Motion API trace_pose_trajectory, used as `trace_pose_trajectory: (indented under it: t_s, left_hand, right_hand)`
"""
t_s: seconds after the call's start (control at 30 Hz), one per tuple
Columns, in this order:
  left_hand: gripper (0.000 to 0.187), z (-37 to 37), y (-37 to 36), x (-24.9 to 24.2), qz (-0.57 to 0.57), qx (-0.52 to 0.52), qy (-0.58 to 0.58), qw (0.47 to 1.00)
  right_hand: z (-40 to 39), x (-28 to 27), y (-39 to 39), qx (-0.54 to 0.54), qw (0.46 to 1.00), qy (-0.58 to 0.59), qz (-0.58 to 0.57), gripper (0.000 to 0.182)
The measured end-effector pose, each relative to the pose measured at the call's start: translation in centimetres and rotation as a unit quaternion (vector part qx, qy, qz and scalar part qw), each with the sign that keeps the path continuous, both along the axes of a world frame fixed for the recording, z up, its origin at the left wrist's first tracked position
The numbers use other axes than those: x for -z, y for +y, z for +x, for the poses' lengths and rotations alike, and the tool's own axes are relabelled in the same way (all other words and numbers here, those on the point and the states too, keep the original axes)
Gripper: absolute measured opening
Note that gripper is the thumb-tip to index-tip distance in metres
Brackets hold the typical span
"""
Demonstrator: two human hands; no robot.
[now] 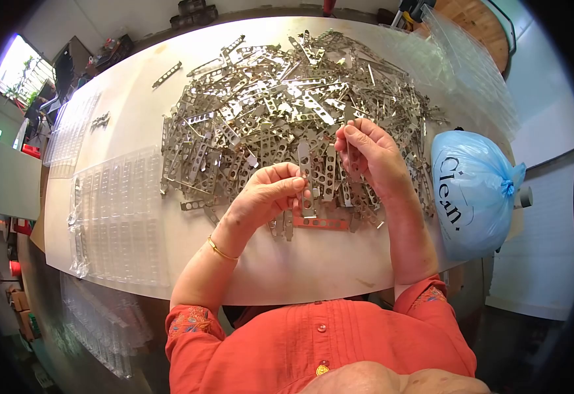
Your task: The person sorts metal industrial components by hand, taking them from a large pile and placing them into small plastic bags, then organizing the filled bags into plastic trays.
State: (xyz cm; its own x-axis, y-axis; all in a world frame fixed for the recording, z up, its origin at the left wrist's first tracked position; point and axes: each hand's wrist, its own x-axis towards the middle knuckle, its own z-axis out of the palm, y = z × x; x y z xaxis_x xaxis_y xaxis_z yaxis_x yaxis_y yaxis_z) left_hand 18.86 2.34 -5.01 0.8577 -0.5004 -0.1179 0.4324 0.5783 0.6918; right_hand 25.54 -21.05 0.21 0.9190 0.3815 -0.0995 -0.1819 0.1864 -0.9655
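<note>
My left hand [275, 189] pinches a shiny perforated metal strip [304, 155] between thumb and fingers, the strip standing roughly upright. To its right and a little higher, my right hand [374, 150] is closed on another narrow metal strip [349, 113], whose lower part is partly hidden by the fingers. Both hands are over the near side of a large heap of similar perforated metal strips [254, 118]. Just below the left hand's strip lies a flat strip with a reddish tint [326, 224].
The heap covers much of the white table [261, 269]. Clear plastic trays [119, 217] lie at the left. A tied blue plastic bag [474, 194] stands at the right edge, with clear plastic sheets [471, 72] behind it. One loose strip [167, 75] lies apart at the back left.
</note>
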Motion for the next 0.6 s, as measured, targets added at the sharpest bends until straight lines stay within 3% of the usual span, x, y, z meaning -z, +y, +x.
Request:
trace_pose_trajectory:
  t_s: [0.27,0.6]
  left_hand:
    - [0.007,0.06,0.07,0.08,-0.028,-0.009,0.033,0.999]
    - [0.007,0.32,0.34,0.5,-0.053,-0.026,-0.029,0.998]
  right_hand:
    - [-0.47,-0.22,0.59,-0.013,1.0,-0.009,-0.025,0.017]
    - [-0.43,0.36,0.89,-0.029,0.999,0.001,-0.024,0.015]
